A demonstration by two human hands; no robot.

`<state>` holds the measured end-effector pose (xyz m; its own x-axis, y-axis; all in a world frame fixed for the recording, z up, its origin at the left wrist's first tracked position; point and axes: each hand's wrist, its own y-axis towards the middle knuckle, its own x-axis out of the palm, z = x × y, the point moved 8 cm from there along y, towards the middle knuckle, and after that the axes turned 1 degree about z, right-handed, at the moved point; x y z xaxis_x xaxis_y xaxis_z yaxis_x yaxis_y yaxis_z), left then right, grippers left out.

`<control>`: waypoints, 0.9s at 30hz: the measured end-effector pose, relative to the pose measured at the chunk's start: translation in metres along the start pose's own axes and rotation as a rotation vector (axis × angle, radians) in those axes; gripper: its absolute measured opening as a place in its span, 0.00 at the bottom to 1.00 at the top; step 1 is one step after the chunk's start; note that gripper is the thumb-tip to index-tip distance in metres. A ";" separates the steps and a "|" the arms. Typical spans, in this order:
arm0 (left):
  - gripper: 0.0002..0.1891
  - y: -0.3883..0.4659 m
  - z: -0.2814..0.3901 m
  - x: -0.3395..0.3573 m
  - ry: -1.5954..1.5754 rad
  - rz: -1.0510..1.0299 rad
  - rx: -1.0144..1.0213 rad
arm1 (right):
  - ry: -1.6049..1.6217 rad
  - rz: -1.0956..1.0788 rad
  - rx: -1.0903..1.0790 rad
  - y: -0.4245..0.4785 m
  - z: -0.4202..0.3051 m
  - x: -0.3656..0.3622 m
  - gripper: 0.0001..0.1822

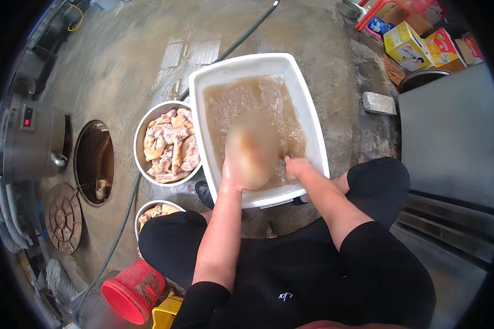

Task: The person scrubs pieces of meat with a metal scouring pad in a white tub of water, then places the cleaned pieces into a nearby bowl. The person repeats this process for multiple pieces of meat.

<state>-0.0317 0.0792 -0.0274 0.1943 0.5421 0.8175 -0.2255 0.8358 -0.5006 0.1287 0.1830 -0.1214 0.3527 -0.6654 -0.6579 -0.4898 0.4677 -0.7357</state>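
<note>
A large white plastic tub (311, 111) of cloudy brown water (238, 92) stands on the floor in front of me. My left hand (232, 177) holds a pale piece, seemingly meat (252, 150), over the water. A blur covers this piece and most of my left fingers, so its shape is unclear. At the tub's right side my right hand (297, 167) is low over the water with its fingers curled. Whether it grips anything small is not clear. To the left, a round metal basin (138, 144) is heaped with raw meat pieces (171, 142), probably animal feet.
A second basin (137, 216) of similar pieces is by my left knee. Left lie an open floor hole (107, 164), its round cover (64, 220) and a hose (121, 234). A red bucket (133, 290) lies tipped. Right are a brick-like block (378, 103) and a metal cabinet (448, 127).
</note>
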 end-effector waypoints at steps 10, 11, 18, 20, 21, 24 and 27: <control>0.25 0.015 0.021 -0.019 0.409 0.207 0.339 | 1.385 0.275 -0.324 -0.021 -0.089 -0.091 0.33; 0.27 0.017 0.014 -0.018 0.255 0.244 0.318 | 1.213 0.411 -0.422 -0.036 -0.105 -0.100 0.31; 0.36 0.015 0.002 -0.045 0.289 0.297 0.233 | 1.053 0.597 0.079 -0.043 -0.113 -0.096 0.26; 0.34 0.011 -0.003 -0.021 0.311 0.254 0.221 | 1.433 0.521 0.127 0.005 -0.075 -0.073 0.26; 0.34 0.010 -0.003 -0.021 0.294 0.261 0.185 | 1.618 0.453 0.132 0.006 -0.073 -0.075 0.26; 0.35 0.013 0.001 -0.038 0.316 0.324 0.178 | 1.492 0.310 -0.125 -0.018 -0.097 -0.092 0.21; 0.42 0.030 -0.009 -0.053 0.107 0.173 0.112 | 0.837 0.713 -0.545 -0.049 -0.131 -0.100 0.19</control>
<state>-0.0399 0.0765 -0.0883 0.2423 0.6880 0.6841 -0.3681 0.7175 -0.5913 0.0132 0.1510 0.0013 -0.6533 -0.6223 -0.4312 -0.7035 0.7094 0.0421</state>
